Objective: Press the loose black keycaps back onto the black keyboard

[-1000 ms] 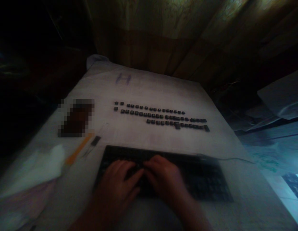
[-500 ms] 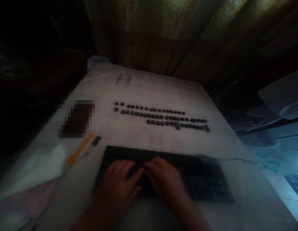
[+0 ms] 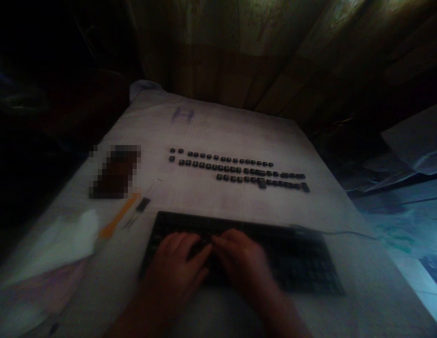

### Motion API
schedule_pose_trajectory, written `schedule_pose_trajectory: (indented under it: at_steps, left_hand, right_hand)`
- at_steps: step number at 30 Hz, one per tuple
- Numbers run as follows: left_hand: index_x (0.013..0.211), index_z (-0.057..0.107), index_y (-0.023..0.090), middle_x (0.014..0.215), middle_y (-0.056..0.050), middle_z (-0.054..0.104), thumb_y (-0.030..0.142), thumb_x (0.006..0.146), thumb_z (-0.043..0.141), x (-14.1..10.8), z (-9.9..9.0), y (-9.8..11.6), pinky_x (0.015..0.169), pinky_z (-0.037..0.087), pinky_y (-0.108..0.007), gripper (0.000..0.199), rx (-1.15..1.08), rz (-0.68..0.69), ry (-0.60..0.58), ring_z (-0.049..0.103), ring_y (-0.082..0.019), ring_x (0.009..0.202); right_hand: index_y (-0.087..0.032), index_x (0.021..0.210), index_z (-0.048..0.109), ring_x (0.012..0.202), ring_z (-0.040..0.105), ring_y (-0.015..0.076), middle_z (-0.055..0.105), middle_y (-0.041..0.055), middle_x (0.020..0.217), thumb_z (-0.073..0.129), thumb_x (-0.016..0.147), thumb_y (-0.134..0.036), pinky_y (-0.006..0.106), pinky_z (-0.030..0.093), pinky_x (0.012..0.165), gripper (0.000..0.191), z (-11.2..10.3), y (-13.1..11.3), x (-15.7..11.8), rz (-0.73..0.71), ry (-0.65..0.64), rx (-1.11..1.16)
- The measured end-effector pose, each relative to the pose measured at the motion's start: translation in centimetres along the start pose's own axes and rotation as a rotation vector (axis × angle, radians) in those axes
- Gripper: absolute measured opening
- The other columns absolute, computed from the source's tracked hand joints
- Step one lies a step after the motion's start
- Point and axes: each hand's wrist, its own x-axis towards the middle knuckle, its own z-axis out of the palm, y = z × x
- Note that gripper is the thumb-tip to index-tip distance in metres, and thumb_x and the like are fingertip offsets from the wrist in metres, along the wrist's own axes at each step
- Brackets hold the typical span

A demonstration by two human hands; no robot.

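Note:
A black keyboard (image 3: 292,253) lies across the near part of the cloth-covered table, dim and slightly blurred. My left hand (image 3: 176,260) rests over its left half, the thumb stretched away from the fingers toward the middle. Just right of that thumb, my right hand (image 3: 241,258) bends down with its fingers pressed together at the keys. Whatever is between those fingertips is hidden. Beyond the keyboard, several loose black keycaps (image 3: 225,168) lie in three rough rows, with a larger keycap (image 3: 261,183) in the nearest row.
To the left lie an orange flat tool (image 3: 118,218), a thin tool with a dark handle (image 3: 143,204) and a pixelated dark object (image 3: 114,172). A crumpled white cloth (image 3: 70,241) sits at the near left. The keyboard's cable (image 3: 345,232) trails right across the tablecloth (image 3: 239,126).
The view has shifted very slightly. Both hands stay at nearly the same place on the keyboard, and the keycap rows look the same.

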Motion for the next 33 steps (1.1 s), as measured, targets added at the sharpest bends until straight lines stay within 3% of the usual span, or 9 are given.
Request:
schedule_pose_trajectory:
  at_steps: [11,23,33]
  left_hand:
    - [0.114,0.070,0.022,0.109,-0.010,0.066,0.021,0.090,0.058,0.1,0.1,0.0,0.085,0.054,-0.049,0.026,-0.007,-0.011,-0.015,0.061,-0.028,0.098]
    - [0.115,0.070,0.021,0.108,-0.011,0.064,0.018,0.091,0.055,0.0,0.3,0.0,0.084,0.053,-0.050,0.028,-0.009,0.009,0.041,0.059,-0.030,0.098]
    - [0.114,0.070,0.020,0.109,-0.012,0.064,0.019,0.092,0.053,-0.1,0.2,0.0,0.082,0.053,-0.050,0.029,0.000,0.021,0.046,0.059,-0.030,0.098]
  right_hand:
    - [-0.022,0.100,0.077,0.073,0.064,0.0177,0.068,0.0051,0.083,0.059,0.092,-0.016,0.026,0.050,0.063,0.021,0.4,0.3,0.1,0.029,-0.015,0.025]
    - [-0.020,0.099,0.079,0.080,0.068,0.0162,0.071,0.0047,0.085,0.059,0.090,-0.016,0.026,0.054,0.073,0.022,-0.8,2.0,0.3,0.080,0.048,0.544]
    - [-0.021,0.097,0.080,0.079,0.067,0.0162,0.070,0.0043,0.083,0.060,0.088,-0.024,0.027,0.053,0.072,0.022,-1.5,2.4,0.5,0.144,0.009,0.663]
